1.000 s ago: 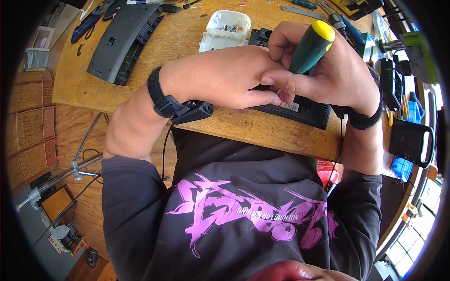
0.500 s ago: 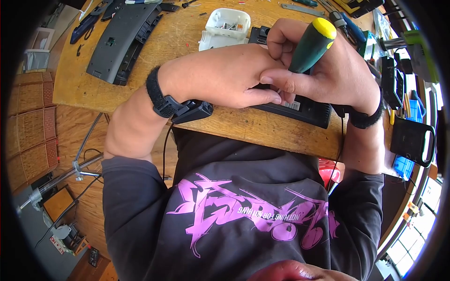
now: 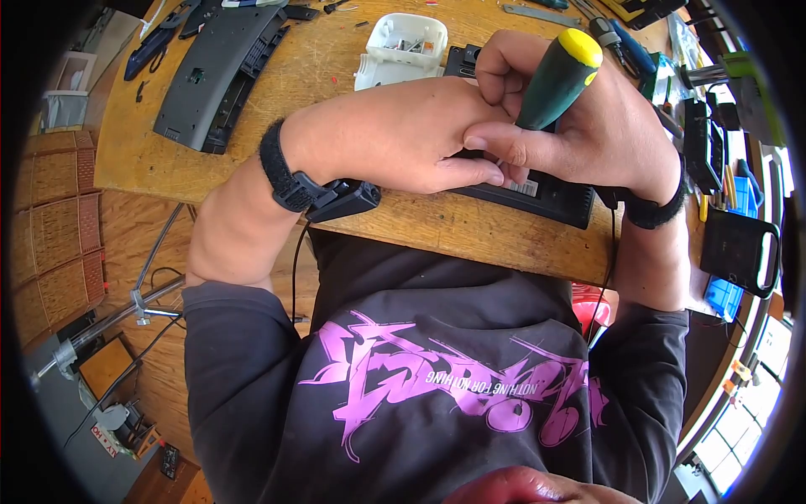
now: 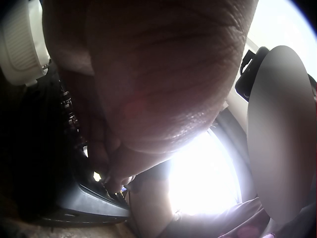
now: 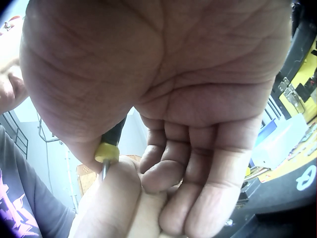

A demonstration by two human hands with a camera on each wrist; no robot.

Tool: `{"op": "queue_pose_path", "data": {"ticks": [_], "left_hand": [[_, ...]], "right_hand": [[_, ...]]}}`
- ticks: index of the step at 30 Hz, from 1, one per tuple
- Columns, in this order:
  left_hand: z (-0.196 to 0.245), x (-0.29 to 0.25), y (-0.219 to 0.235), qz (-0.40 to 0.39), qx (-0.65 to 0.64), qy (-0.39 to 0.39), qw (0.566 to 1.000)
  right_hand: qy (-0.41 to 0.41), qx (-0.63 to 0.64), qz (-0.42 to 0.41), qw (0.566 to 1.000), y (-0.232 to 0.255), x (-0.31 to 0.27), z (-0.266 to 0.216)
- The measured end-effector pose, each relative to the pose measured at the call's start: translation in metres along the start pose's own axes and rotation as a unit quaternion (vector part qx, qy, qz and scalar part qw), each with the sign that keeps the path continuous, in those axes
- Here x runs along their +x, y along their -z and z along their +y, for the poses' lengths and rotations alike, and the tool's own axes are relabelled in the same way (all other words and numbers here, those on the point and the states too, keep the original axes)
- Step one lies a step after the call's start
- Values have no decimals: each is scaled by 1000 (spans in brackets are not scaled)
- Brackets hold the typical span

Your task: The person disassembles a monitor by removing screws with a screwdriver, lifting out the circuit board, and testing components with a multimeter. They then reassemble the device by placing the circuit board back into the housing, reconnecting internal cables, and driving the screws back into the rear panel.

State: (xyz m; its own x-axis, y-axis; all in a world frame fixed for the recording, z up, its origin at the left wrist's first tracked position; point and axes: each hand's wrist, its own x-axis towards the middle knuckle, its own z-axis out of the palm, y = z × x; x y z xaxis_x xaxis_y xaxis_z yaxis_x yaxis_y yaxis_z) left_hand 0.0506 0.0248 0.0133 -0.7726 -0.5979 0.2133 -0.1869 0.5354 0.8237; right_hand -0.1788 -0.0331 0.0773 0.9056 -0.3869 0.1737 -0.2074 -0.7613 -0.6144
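Observation:
My right hand (image 3: 609, 139) grips the green handle of a yellow-capped screwdriver (image 3: 556, 88), which leans over a black device (image 3: 564, 202). In the right wrist view, the metal shaft (image 5: 104, 171) comes out below the yellow collar, close to the other hand. My left hand (image 3: 411, 134) lies over the device, its thumb and curled fingers drawn together at the shaft's lower end. The left wrist view has these fingertips low against the device's edge (image 4: 94, 203). The screwdriver's tip is hidden behind the hands.
Behind the hands sits a white open box (image 3: 406, 40) with small metal parts. A dark plastic housing (image 3: 197, 77) lies on the left of the wooden table (image 3: 311, 71). Several tools, including a blue-handled one (image 3: 635, 49), lie at the back right.

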Motion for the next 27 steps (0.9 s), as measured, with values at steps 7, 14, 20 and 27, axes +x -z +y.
{"op": "queue_pose_path", "data": {"ticks": [7, 14, 20, 27], "left_hand": [[-1, 0, -1, 1, -8, 2, 1000], [-1, 1, 0, -3, -7, 4, 1000], [-1, 0, 0, -4, -4, 5, 1000], [-3, 0, -1, 6, 9, -6, 1000]], "right_hand": [[-15, 14, 1, 1000, -2, -2, 0], [-15, 17, 3, 1000, -1, -1, -1], [-6, 7, 2, 1000, 0, -1, -1], [-10, 12, -1, 1000, -1, 0, -1]]}}
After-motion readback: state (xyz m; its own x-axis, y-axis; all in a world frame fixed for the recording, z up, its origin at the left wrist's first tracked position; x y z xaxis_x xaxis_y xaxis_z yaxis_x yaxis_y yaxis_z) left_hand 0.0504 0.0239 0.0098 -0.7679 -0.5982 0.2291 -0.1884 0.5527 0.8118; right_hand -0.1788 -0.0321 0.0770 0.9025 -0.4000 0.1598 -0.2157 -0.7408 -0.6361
